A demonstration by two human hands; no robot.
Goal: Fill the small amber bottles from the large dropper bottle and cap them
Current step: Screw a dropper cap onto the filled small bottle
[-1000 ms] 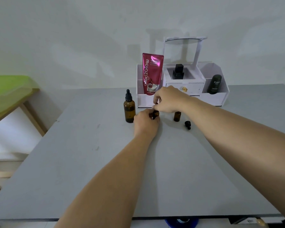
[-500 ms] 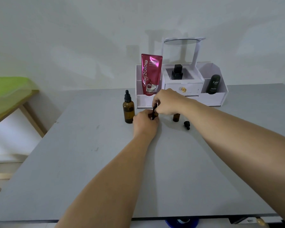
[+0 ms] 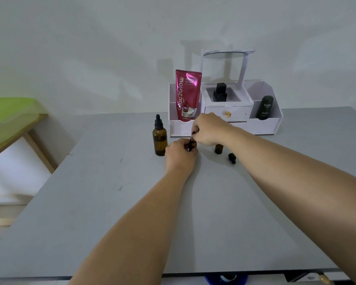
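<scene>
My left hand (image 3: 180,154) grips a small amber bottle (image 3: 192,145) standing on the grey table (image 3: 111,202). Just above it, my right hand (image 3: 209,129) pinches a black dropper cap (image 3: 193,133) over the bottle's mouth; most of the cap is hidden by the fingers. The large amber dropper bottle (image 3: 159,136), capped with its black dropper, stands upright to the left of my left hand. A second small amber bottle (image 3: 218,148) stands uncapped to the right, partly behind my right wrist. Its loose black dropper cap (image 3: 232,157) lies on the table beside it.
A white cosmetic organiser (image 3: 261,122) stands at the table's back with a pink tube (image 3: 187,95), a black perfume bottle (image 3: 220,92) and a dark deodorant stick (image 3: 264,108). A wooden table with green cloth (image 3: 10,118) is at the left.
My right hand has lifted slightly and shifted over the small bottle, working the cap. My left hand stays wrapped round the bottle in the same place.
</scene>
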